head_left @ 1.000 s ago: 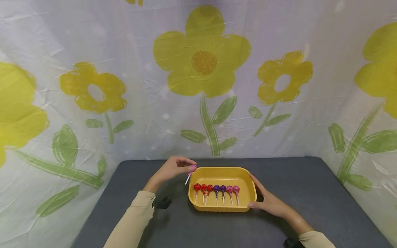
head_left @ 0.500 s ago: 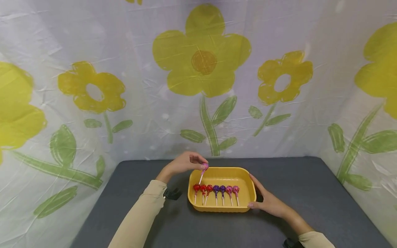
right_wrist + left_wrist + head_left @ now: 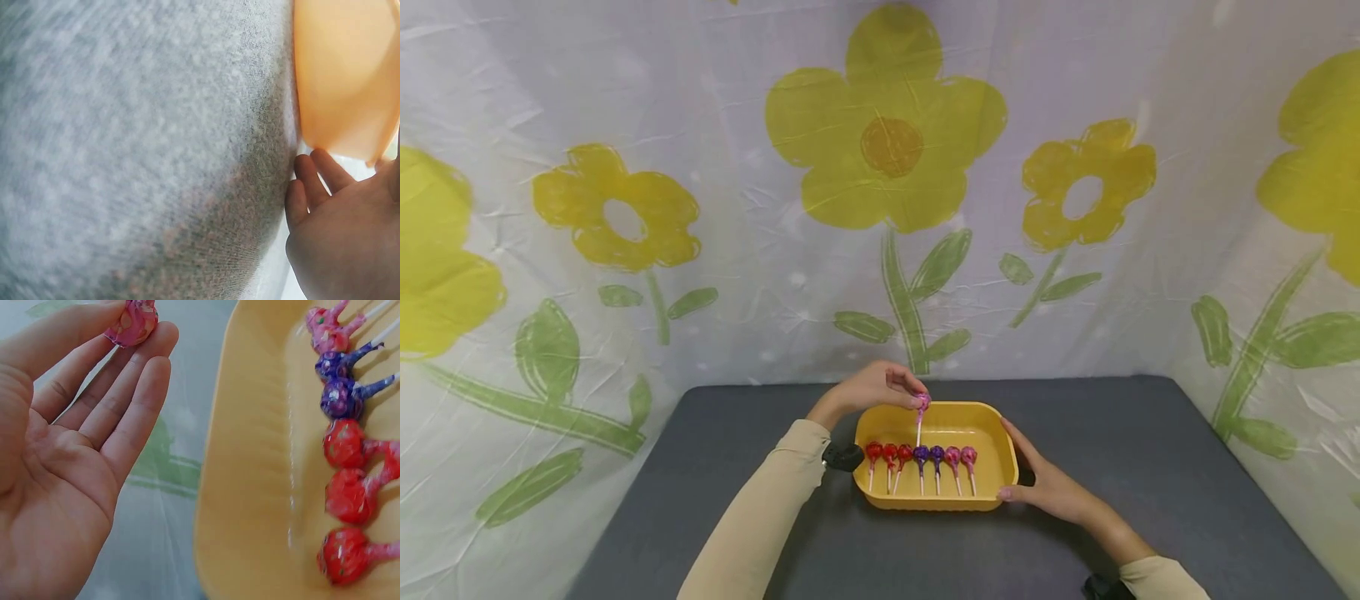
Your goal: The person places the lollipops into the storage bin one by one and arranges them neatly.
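My left hand [image 3: 876,389] pinches a pink-wrapped lollipop [image 3: 923,402] by its round head, between thumb and fingertips. The white stick points down over the far half of a yellow tray [image 3: 977,427]. In the left wrist view, the other fingers extend loosely beside the lollipop head [image 3: 134,325]. A row lies in the tray's near half: three red lollipops [image 3: 873,451] at left, two purple lollipops [image 3: 921,453], then two pink lollipops [image 3: 952,456]. My right hand [image 3: 1048,486] grips the tray's right end, thumb at the near corner and fingers along the side.
The tray stands on a dark grey table [image 3: 700,500]. Behind and at both sides hangs a pale cloth [image 3: 745,250] printed with yellow flowers. Black straps [image 3: 842,457] sit on the wrists.
My left hand has carried the pink lollipop rightward, from the tray's left edge to above the purple lollipops. My right hand stays at the tray's right end.
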### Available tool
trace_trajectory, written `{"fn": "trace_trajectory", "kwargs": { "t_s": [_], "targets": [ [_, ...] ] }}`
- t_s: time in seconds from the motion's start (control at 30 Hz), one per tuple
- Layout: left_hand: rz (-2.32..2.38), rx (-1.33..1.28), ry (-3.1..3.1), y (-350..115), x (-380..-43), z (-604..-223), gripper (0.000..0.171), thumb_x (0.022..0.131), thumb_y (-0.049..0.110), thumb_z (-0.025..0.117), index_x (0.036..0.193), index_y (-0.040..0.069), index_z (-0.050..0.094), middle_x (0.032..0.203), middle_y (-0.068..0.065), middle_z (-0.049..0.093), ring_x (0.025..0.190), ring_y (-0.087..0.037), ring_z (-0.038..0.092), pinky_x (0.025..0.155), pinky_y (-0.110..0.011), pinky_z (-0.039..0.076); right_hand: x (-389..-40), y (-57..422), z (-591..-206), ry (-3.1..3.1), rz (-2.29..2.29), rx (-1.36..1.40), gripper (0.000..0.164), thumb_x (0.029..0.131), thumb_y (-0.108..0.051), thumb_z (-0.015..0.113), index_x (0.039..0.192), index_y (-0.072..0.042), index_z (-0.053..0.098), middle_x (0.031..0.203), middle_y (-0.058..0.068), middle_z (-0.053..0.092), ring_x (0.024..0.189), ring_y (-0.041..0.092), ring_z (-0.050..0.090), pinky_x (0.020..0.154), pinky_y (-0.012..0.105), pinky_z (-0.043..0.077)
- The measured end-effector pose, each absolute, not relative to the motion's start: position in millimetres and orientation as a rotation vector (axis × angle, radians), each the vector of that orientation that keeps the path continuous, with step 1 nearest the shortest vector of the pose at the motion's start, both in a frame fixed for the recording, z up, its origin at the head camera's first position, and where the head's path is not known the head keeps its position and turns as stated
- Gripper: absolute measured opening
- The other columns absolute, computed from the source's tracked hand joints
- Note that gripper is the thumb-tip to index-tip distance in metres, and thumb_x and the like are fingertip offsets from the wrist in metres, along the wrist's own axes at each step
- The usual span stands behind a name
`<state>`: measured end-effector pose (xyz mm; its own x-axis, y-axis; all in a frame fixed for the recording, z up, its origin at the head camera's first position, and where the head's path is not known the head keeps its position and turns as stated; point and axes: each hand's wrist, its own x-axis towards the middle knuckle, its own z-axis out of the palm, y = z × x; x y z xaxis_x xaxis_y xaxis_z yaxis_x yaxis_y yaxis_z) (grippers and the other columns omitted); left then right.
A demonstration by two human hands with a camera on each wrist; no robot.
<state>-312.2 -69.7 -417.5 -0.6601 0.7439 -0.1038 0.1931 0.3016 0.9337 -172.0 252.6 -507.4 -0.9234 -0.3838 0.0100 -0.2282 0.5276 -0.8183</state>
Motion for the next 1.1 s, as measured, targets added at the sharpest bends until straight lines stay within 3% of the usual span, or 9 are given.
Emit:
{"fn": "trace_trajectory", "kwargs": {
  "t_s": [0.23, 0.4, 0.57, 0.67, 0.77, 1.0, 1.1],
  "targets": [
    [1.377, 0.849, 2.012, -51, -310, -424, 0.024, 0.090, 0.010, 0.071, 0.112, 0.001, 0.070, 0.108, -0.013, 0.074, 0.108, -0.040, 0.067, 0.093, -0.037, 0.057, -172, 252, -506, 2.571, -1.368, -0.532, 0.109, 0.084, -0.022, 0.079, 0.161, -0.021, 0.002, 0.165, 0.025, 0.014, 0.147, 0.050, 0.023, 0.108, 0.072, 0.029],
    [1.360, 0.859, 1.999, -39, -310, -431, 0.027, 0.089, 0.008, 0.071, 0.115, 0.001, 0.070, 0.112, -0.015, 0.073, 0.102, -0.024, 0.072, 0.091, -0.035, 0.058, -173, 252, -508, 2.572, -1.366, -0.533, 0.108, 0.084, -0.023, 0.079, 0.161, -0.023, 0.002, 0.165, 0.024, 0.014, 0.148, 0.049, 0.022, 0.108, 0.072, 0.029],
    [1.258, 0.911, 2.068, -30, -311, -435, 0.028, 0.090, 0.015, 0.072, 0.117, 0.009, 0.073, 0.112, -0.009, 0.075, 0.097, -0.011, 0.071, 0.088, -0.031, 0.058, -173, 253, -509, 2.559, -1.364, -0.534, 0.108, 0.085, -0.022, 0.079, 0.161, -0.024, 0.001, 0.165, 0.024, 0.013, 0.148, 0.048, 0.022, 0.108, 0.071, 0.029],
    [1.228, 0.928, 2.088, -24, -312, -438, 0.025, 0.091, 0.019, 0.072, 0.114, 0.012, 0.075, 0.109, -0.007, 0.076, 0.094, -0.010, 0.071, 0.086, -0.027, 0.057, -174, 253, -509, 2.563, -1.369, -0.529, 0.108, 0.085, -0.022, 0.078, 0.161, -0.024, 0.001, 0.165, 0.023, 0.013, 0.148, 0.047, 0.023, 0.109, 0.069, 0.030],
    [1.259, 0.916, 2.055, -17, -311, -441, 0.024, 0.091, 0.017, 0.072, 0.113, 0.008, 0.074, 0.108, -0.010, 0.076, 0.094, -0.013, 0.072, 0.087, -0.027, 0.057, -174, 254, -508, 2.570, -1.360, -0.524, 0.107, 0.086, -0.022, 0.078, 0.161, -0.025, 0.001, 0.165, 0.023, 0.014, 0.148, 0.046, 0.025, 0.109, 0.068, 0.032],
    [1.303, 0.885, 2.019, -6, -305, -448, 0.024, 0.089, 0.010, 0.073, 0.111, 0.002, 0.072, 0.110, -0.017, 0.073, 0.095, -0.019, 0.074, 0.093, -0.043, 0.057, -173, 254, -508, 2.553, -1.366, -0.520, 0.108, 0.086, -0.023, 0.078, 0.161, -0.024, 0.001, 0.165, 0.024, 0.011, 0.149, 0.049, 0.019, 0.109, 0.073, 0.027],
    [1.292, 0.879, 2.026, -2, -304, -452, 0.022, 0.088, 0.010, 0.073, 0.109, 0.003, 0.072, 0.108, -0.016, 0.074, 0.092, -0.016, 0.074, 0.091, -0.041, 0.058, -173, 253, -508, 2.559, -1.358, -0.516, 0.108, 0.085, -0.023, 0.078, 0.161, -0.024, 0.001, 0.166, 0.024, 0.010, 0.149, 0.049, 0.018, 0.109, 0.073, 0.026]
  ]
}}
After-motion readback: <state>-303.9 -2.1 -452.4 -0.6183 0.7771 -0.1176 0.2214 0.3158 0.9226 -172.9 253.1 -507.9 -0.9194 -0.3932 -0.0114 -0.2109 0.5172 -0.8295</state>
